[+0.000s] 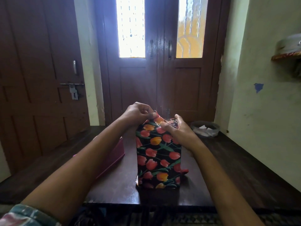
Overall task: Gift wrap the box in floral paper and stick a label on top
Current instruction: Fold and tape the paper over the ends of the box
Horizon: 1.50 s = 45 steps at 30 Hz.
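Observation:
The box (158, 154) stands upright on the dark wooden table (228, 168), wrapped in black paper with red and orange tulips. At its top end a loose paper flap (157, 118) sticks up. My left hand (138, 113) pinches that flap at the upper left corner. My right hand (177, 129) lies against the top right of the box with fingers straight, pressing the folded paper there. A small paper corner juts out low on the box's right side. No label is visible.
A maroon flat case (116, 154) lies on the table left of the box, partly behind my left forearm. A clear round container (205, 128) with white paper scraps sits at the back right. Brown doors stand behind the table.

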Available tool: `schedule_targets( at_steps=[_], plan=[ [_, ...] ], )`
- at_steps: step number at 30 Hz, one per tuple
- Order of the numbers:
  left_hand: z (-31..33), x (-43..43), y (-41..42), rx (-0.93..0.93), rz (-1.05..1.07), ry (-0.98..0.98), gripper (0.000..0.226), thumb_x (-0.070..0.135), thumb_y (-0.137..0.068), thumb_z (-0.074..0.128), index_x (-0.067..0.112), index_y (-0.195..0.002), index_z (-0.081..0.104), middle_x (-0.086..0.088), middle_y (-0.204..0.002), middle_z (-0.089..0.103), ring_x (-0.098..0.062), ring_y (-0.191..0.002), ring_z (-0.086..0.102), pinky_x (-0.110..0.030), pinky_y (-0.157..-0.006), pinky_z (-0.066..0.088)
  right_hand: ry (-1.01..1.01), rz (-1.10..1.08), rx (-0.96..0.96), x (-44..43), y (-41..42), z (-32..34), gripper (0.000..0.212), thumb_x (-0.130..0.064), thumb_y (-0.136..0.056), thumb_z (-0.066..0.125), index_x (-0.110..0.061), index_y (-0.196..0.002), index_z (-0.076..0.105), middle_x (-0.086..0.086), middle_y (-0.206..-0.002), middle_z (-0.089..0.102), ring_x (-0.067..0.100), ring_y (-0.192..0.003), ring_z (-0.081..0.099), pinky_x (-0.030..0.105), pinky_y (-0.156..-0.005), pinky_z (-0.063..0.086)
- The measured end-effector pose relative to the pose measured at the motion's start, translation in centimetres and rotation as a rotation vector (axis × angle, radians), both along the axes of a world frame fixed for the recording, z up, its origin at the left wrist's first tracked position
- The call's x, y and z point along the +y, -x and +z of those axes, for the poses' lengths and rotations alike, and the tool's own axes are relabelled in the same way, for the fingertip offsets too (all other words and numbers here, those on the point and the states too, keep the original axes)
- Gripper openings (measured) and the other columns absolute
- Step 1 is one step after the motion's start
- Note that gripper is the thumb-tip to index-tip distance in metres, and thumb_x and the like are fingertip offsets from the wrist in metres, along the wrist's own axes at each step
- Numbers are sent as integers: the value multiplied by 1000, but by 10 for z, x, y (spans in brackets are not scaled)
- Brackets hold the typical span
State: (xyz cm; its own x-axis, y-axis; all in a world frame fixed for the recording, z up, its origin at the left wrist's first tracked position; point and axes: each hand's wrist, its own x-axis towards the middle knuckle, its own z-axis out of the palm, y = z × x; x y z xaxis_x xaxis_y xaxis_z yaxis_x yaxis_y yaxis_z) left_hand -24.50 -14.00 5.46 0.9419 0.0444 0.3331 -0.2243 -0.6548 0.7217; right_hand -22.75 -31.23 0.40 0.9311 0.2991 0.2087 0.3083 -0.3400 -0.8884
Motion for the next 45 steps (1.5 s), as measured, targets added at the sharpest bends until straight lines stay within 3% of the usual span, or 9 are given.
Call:
schedule_targets(
  at_steps=[9,14,17,23,27,32,38,41,45],
  plan=[
    [-2,-6,-8,79,56,-73,6,20,-73,78,17,-74,72,6,-79,67,-5,-79,59,-15,-55,39,-36,10,-14,-1,6,-8,91,-52,-82,59,-25,-150,3,7,-157,14,26,-139,27,47,-111,31],
    [-1,-5,-12,48,89,-117,21,20,-71,79,16,-84,64,7,-79,57,-8,-74,54,-19,-54,39,261,-33,-248,-3,9,2,77,-51,-90,46,-22,-150,8,-2,-157,-12,15,-144,-14,44,-117,-2],
    [-5,-2,-10,-20,49,-181,17,20,-71,79,18,-79,64,4,-81,61,-9,-74,54,-19,-56,39,430,-22,-428,-2,8,10,70,-47,-93,43,-18,-150,13,-2,-158,-2,11,-144,-12,35,-114,-8],
    [-10,1,-10,-152,7,-277,2,17,-75,75,15,-76,74,0,-80,70,-4,-72,60,-10,-58,43,411,-18,-544,-1,11,14,61,-37,-92,53,-15,-145,31,1,-153,26,11,-144,12,30,-115,11],
    [-18,11,-6,-195,-74,-299,12,21,-87,62,21,-86,75,6,-85,65,5,-73,56,-5,-61,40,414,17,-529,-1,15,12,42,-32,-96,46,-21,-136,46,-2,-144,44,13,-135,35,34,-109,31],
    [-26,21,3,-16,-166,12,34,31,-81,39,27,-90,71,4,-106,56,-10,-99,53,-24,-86,44,400,-13,-476,6,20,13,50,-46,-95,23,-27,-128,55,-5,-135,54,14,-121,48,31,-90,38],
    [-23,20,13,57,-214,262,37,1,-91,33,1,-108,66,-11,-105,64,-15,-90,61,-17,-72,51,757,-86,-630,23,26,16,50,-54,-95,25,-33,-135,47,-9,-142,46,15,-129,43,32,-95,37],
    [-26,38,21,35,-61,343,36,6,-93,34,0,-109,66,-14,-108,66,-23,-97,62,-22,-77,51,807,-133,-639,25,28,16,51,-55,-95,27,-28,-131,52,-8,-139,49,17,-124,47,31,-91,39],
    [-38,79,32,87,300,16,24,13,-93,49,6,-103,69,-5,-97,62,-17,-90,55,-28,-78,44,833,-149,-632,27,33,18,50,-51,-95,28,-25,-127,55,-5,-136,52,19,-121,49,31,-89,40]
  ],
)
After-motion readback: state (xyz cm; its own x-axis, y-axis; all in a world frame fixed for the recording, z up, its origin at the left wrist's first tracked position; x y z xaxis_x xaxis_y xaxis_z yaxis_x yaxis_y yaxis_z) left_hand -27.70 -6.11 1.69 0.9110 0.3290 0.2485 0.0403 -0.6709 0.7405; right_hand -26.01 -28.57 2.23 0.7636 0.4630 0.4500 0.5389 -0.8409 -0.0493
